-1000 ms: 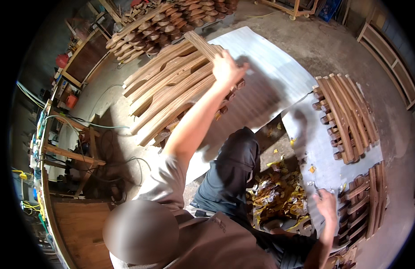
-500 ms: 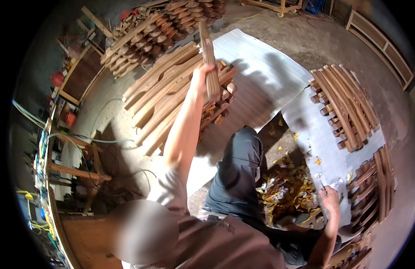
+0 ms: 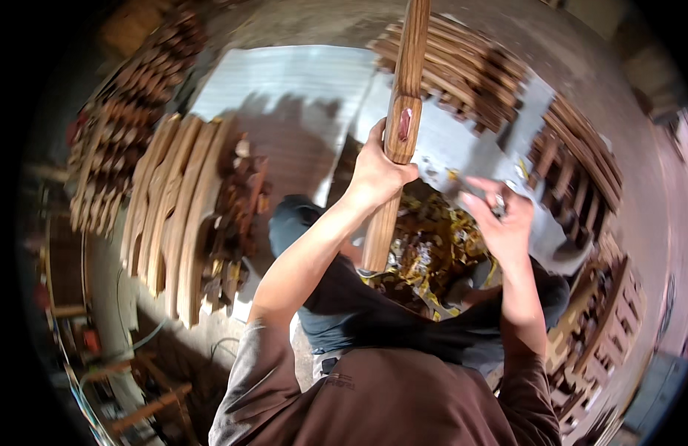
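My left hand [image 3: 377,175] is wrapped around a long brown wooden piece [image 3: 405,85], raised upright in front of me and tilted slightly. A small reddish, shiny oval patch [image 3: 406,124] shows on its thicker part, just above my fingers. To the right of the piece, apart from it, is my right hand [image 3: 505,219]. Its thumb and forefinger are spread, while the other fingers curl in by something small and silvery [image 3: 499,202] that I cannot make out. Below both hands lies a heap of yellow and silvery scraps [image 3: 426,256] between my legs.
A stack of shaped wooden pieces [image 3: 184,215] stands at my left, with more piled behind [image 3: 106,156]. Further stacks sit ahead [image 3: 452,63] and at right [image 3: 582,152], near white sheeting [image 3: 292,70] on the floor. A slotted wooden stack [image 3: 604,320] stands low at right.
My left hand has brought the wooden piece from above the left stack to in front of me. My right hand has risen from the sheeting toward it. The view has swung right.
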Available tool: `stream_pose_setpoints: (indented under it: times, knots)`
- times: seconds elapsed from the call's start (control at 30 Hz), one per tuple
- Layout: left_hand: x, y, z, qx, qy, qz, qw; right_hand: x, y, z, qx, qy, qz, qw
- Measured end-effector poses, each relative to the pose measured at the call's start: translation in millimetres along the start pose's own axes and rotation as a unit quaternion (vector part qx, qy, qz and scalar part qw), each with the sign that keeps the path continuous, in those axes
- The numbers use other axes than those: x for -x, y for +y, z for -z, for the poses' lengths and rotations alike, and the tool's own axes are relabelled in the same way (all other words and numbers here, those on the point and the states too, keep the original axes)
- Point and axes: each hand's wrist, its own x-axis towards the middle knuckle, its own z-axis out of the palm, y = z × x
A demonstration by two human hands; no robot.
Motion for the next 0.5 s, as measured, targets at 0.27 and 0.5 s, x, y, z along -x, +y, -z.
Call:
stream_pose_setpoints:
  times: [0.27, 0.5]
  knots:
    - [13.9, -19.1, -65.4, -0.096, -0.042, -0.045, 0.993, -29.5, 7.9, -23.7, 0.205, 0.014, 0.022, 0.978]
    - [19.1, -32.9, -65.0, -0.184, -0.035, -0.009, 0.982, -29.7, 13.5, -49.0, 0.272, 0.011, -0.038, 0.961]
